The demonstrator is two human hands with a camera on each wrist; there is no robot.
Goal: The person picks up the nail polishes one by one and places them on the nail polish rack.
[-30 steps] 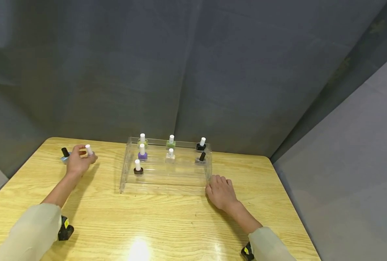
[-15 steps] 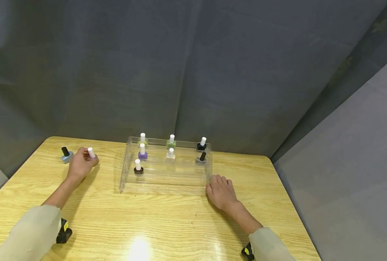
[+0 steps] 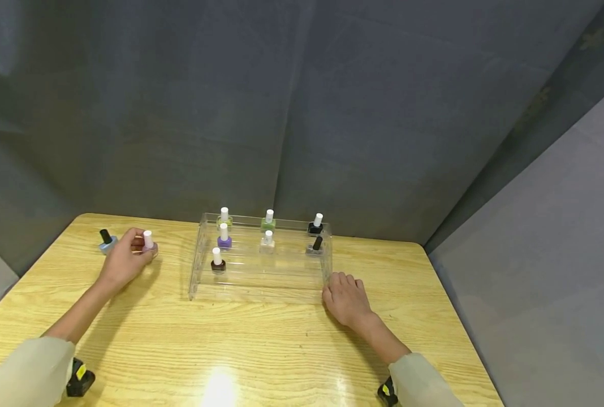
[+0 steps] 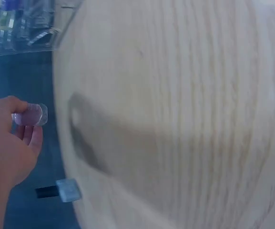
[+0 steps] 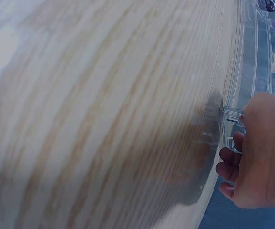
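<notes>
My left hand (image 3: 123, 261) holds a lilac nail polish bottle (image 3: 150, 247) with a white cap between thumb and fingers. Seen in the left wrist view, the bottle (image 4: 32, 115) hangs over the table, its clear base pointing out of the grip. Left of that hand stands a light-blue nail polish bottle (image 3: 107, 246) with a black cap. At mid-table is a clear stepped display rack (image 3: 268, 279). My right hand (image 3: 346, 299) grips its front right corner, and the right wrist view shows curled fingers (image 5: 229, 164) beside the rack's end.
Several bottles stand on the rack's tiers, among them a purple one (image 3: 224, 243), a dark one (image 3: 218, 264), a whitish one (image 3: 267, 245) and a black one (image 3: 315, 228). Behind the wooden table (image 3: 261, 350) hangs a dark grey curtain (image 3: 302, 113).
My left hand has shifted a little to the right with the lilac bottle, away from the light-blue one. My right hand stays at the rack's corner.
</notes>
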